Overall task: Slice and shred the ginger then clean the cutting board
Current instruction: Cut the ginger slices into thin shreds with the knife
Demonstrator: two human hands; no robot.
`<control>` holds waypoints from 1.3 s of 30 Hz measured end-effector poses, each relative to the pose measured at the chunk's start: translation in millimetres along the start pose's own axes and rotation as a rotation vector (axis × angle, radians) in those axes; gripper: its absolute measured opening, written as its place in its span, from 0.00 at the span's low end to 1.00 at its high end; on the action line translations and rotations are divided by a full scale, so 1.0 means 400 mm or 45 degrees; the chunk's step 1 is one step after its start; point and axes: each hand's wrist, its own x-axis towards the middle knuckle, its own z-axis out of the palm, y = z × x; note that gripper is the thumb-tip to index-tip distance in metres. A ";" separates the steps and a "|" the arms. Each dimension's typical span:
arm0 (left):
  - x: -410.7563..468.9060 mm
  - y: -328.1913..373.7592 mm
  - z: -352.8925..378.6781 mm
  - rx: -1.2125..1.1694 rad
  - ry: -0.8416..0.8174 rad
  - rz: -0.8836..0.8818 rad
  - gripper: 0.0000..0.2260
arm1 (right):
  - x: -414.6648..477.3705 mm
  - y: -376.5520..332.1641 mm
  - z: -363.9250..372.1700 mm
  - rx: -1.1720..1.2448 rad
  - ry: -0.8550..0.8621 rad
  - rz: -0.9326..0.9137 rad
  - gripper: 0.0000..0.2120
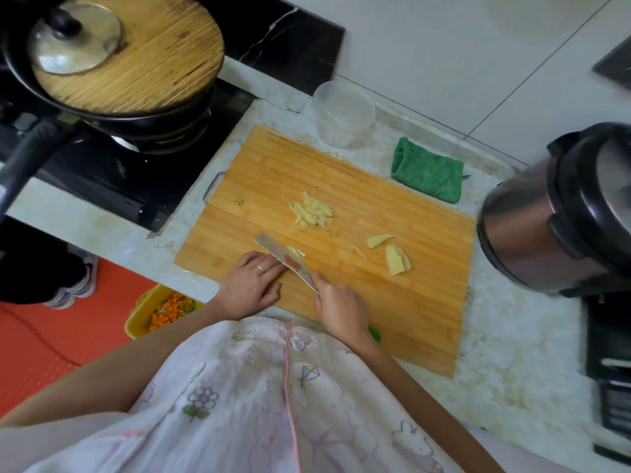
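A wooden cutting board [392, 302] lies on the counter. A pile of shredded ginger [312, 212] sits near its middle. Two ginger slices [397, 259] and a thin sliver lie to the right. My right hand [341, 310] grips the knife [283, 259] by its handle, blade pointing up-left. A few ginger strips [296, 251] lie against the blade's right side. My left hand [252, 285] rests flat on the board, fingertips touching the blade's left side.
A clear plastic container [343, 112] stands behind the board, a folded green cloth [428, 174] to its right. A steel cooker [560, 213] stands at right. A lidded black pan [112, 63] sits on the stove at left. A yellow bin [160, 310] with vegetable scraps sits below the counter edge.
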 end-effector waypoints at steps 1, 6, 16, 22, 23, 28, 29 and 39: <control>-0.001 0.000 0.002 0.005 0.005 -0.001 0.17 | 0.001 -0.002 -0.001 -0.018 0.003 -0.001 0.21; 0.000 -0.001 0.000 0.026 0.036 0.039 0.15 | -0.023 0.012 -0.005 -0.022 -0.039 -0.037 0.23; -0.001 0.002 0.001 0.001 0.060 0.018 0.17 | 0.001 -0.016 -0.004 -0.035 -0.002 -0.008 0.21; -0.001 -0.002 -0.001 0.006 0.048 0.034 0.15 | -0.025 -0.009 -0.008 -0.010 -0.037 -0.017 0.22; -0.001 0.000 -0.002 0.009 0.050 0.030 0.16 | -0.017 -0.014 -0.006 -0.011 -0.036 -0.008 0.21; 0.001 -0.001 -0.001 0.001 0.075 0.024 0.16 | 0.003 -0.025 -0.002 0.012 -0.003 -0.006 0.22; -0.002 -0.002 -0.002 0.009 0.069 0.031 0.16 | -0.004 -0.020 -0.003 0.017 -0.017 -0.015 0.23; 0.001 -0.006 0.005 0.005 0.099 0.032 0.17 | 0.000 -0.027 -0.001 0.019 -0.001 -0.005 0.23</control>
